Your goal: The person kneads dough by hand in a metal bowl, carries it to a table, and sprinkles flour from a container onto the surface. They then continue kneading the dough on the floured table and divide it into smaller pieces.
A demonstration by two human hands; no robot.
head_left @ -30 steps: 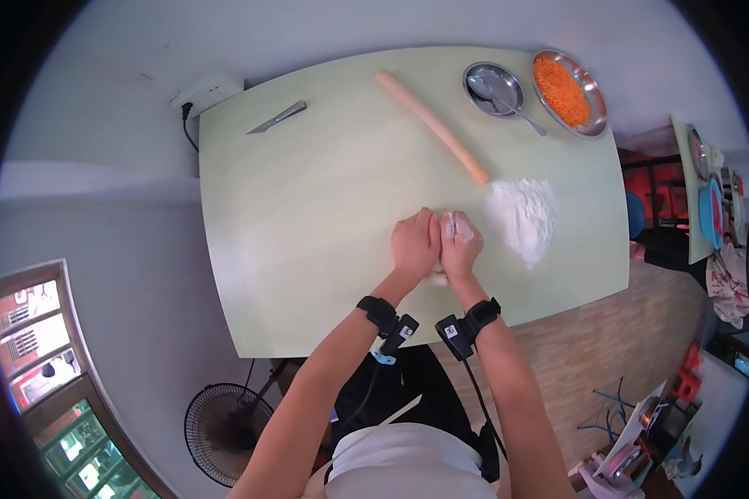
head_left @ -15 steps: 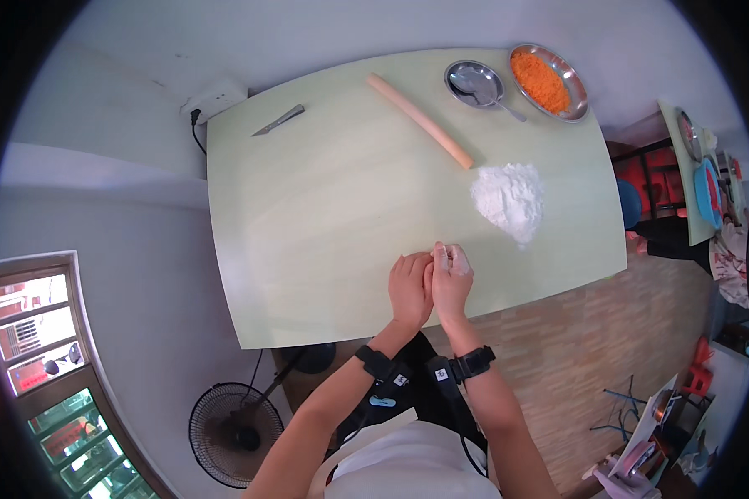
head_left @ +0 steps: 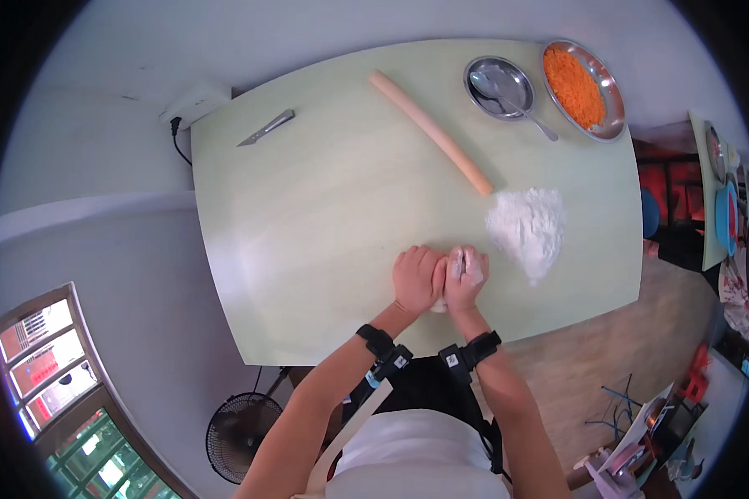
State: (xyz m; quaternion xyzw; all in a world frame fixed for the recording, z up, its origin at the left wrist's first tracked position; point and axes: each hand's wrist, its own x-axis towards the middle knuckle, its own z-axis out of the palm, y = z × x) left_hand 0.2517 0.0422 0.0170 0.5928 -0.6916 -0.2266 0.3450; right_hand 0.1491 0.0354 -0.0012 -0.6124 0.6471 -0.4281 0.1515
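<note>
A small piece of pale dough shows at the wrist side of my hands; most of it is hidden beneath them. My left hand is closed over the dough, fingers curled and pressed against the other hand. Right beside it, my right hand is also closed on the dough, its curled fingers dusted white. Both hands are low over the pale green table, near its front edge. A heap of white flour lies just beyond my right hand.
A wooden rolling pin lies slantwise beyond the flour. At the far right are a metal bowl with a spoon and a metal dish of shredded orange food. A knife rests far left; a fan stands below.
My hands have pulled slightly toward me relative to the flour, and a bit of dough now shows under them. The view has shifted, so the table looks larger.
</note>
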